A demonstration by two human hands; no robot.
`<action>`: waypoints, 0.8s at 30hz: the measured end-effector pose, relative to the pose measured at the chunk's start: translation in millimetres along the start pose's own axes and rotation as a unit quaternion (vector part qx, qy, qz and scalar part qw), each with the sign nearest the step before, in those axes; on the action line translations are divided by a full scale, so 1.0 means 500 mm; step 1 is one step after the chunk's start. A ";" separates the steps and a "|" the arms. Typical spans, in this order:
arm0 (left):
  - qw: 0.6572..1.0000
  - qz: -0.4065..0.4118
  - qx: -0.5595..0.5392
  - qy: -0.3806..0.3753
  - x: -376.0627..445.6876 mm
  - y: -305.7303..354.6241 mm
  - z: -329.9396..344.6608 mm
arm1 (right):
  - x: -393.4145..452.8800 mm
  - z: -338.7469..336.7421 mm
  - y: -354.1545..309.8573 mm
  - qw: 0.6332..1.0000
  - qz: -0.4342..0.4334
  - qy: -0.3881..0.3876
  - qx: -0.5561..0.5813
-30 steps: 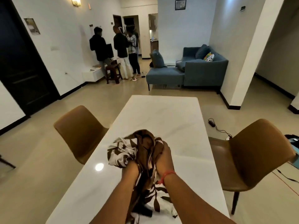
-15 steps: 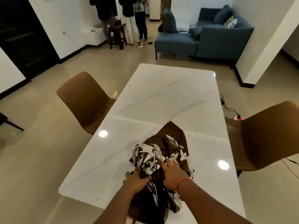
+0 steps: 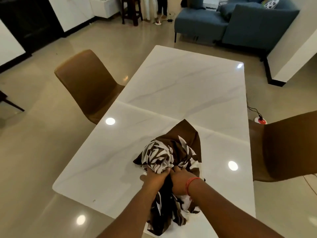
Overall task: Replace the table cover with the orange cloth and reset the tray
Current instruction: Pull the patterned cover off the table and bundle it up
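A brown and white patterned table cover (image 3: 171,152) lies bunched in a heap near the front end of the white marble table (image 3: 180,86). My left hand (image 3: 157,176) and my right hand (image 3: 180,182) sit side by side on the heap, both closed on its fabric. Part of the cover hangs down below my hands toward the table's near edge. A red band circles my right wrist. No orange cloth and no tray appear in view.
A brown chair (image 3: 87,83) stands at the table's left side and another brown chair (image 3: 288,148) at its right. A blue sofa (image 3: 240,23) is beyond the table's far end. A cable and red plug (image 3: 260,118) lie on the floor at the right. People's legs (image 3: 161,7) show far back.
The bunched cover came down from chest height onto the table. The view tilted further down, and both hands stayed closed on the fabric.
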State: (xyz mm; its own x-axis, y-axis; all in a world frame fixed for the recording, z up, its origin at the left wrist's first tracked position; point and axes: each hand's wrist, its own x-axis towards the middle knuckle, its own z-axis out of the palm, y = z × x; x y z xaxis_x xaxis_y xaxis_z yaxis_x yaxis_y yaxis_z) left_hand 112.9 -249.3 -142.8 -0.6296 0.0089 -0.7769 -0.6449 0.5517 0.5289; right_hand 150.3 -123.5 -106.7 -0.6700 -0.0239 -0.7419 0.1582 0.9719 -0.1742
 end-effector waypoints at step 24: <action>0.963 -0.022 -0.230 0.139 -0.057 -0.154 -0.039 | 0.039 0.032 -0.036 0.901 -0.133 0.007 0.412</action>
State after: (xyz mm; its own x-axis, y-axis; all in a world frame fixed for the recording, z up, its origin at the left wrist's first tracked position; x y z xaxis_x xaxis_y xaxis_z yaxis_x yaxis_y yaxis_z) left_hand 172.0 -308.5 -154.6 -0.6480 -0.2655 -0.7139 -0.7568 0.1188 0.6428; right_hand 146.2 -145.3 -128.3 -0.7726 -0.2218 -0.5948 0.4714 0.4272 -0.7716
